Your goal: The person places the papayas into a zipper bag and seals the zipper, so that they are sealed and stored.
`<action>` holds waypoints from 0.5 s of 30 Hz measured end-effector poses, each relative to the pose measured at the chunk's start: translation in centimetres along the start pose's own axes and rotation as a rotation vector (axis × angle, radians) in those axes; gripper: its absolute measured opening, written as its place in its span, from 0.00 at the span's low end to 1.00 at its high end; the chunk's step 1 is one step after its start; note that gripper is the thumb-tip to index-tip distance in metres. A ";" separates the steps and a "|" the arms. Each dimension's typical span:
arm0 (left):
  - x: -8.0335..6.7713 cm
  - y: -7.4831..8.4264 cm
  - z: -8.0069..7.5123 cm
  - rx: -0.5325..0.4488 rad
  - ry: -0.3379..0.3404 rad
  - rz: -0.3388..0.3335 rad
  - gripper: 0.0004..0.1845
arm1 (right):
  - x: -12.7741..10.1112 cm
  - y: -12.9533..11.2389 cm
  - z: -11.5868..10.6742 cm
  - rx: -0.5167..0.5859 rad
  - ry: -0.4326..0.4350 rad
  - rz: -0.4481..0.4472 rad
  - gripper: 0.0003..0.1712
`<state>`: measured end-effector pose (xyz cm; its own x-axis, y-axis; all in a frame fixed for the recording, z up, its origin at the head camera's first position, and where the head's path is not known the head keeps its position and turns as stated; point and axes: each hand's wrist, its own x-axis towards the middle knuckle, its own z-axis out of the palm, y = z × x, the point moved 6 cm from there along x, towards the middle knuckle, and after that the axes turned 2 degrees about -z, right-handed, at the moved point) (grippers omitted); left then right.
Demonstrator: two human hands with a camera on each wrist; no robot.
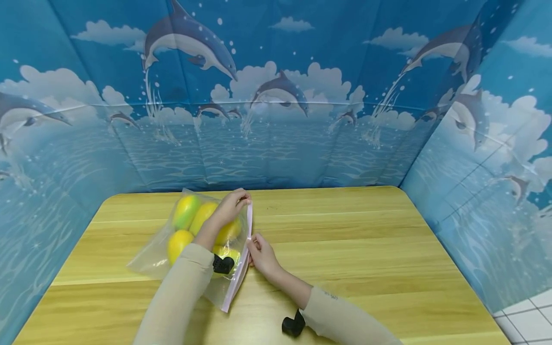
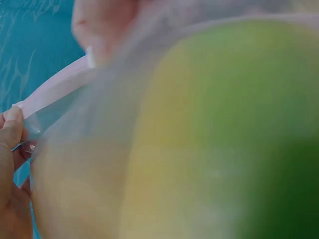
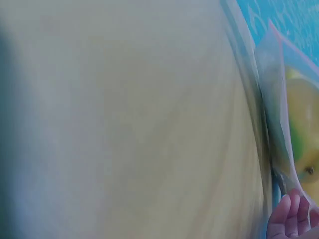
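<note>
A clear slider zip bag lies on the table, its pinkish zip edge facing right. Inside are several yellow mangoes, one tinged green. My left hand reaches across the bag and pinches the far end of the zip edge; the left wrist view shows its thumb and fingers on that corner. Around the middle of the zip edge, my right hand pinches the small white slider. In the right wrist view, the near part of the bag's mouth gapes beside the right fingers.
The wooden table extends to the right of the bag. Behind and beside it hangs a blue dolphin-print curtain. Black wrist cameras are strapped to both wrists. White floor tiles show at the lower right.
</note>
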<state>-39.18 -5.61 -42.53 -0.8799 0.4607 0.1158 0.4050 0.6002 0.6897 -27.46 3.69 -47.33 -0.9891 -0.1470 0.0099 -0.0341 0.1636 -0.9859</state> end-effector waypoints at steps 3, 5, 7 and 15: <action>0.1 -0.2 -0.2 -0.007 0.017 0.002 0.09 | -0.3 1.4 0.5 0.026 -0.017 0.011 0.09; 0.1 -0.2 -0.3 -0.007 0.028 0.002 0.09 | -0.6 1.9 0.8 0.038 -0.030 0.017 0.09; 0.2 -0.2 -0.3 -0.003 0.032 0.000 0.09 | -1.1 2.0 1.0 0.047 -0.038 0.020 0.10; 0.2 0.0 -0.4 0.018 0.037 0.001 0.08 | -3.7 0.7 1.4 0.113 -0.062 0.058 0.08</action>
<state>-39.47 -5.76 -42.27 -0.8881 0.4370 0.1427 0.4098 0.6116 0.6768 -23.60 2.94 -48.30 -0.9782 -0.2006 -0.0543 0.0424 0.0633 -0.9971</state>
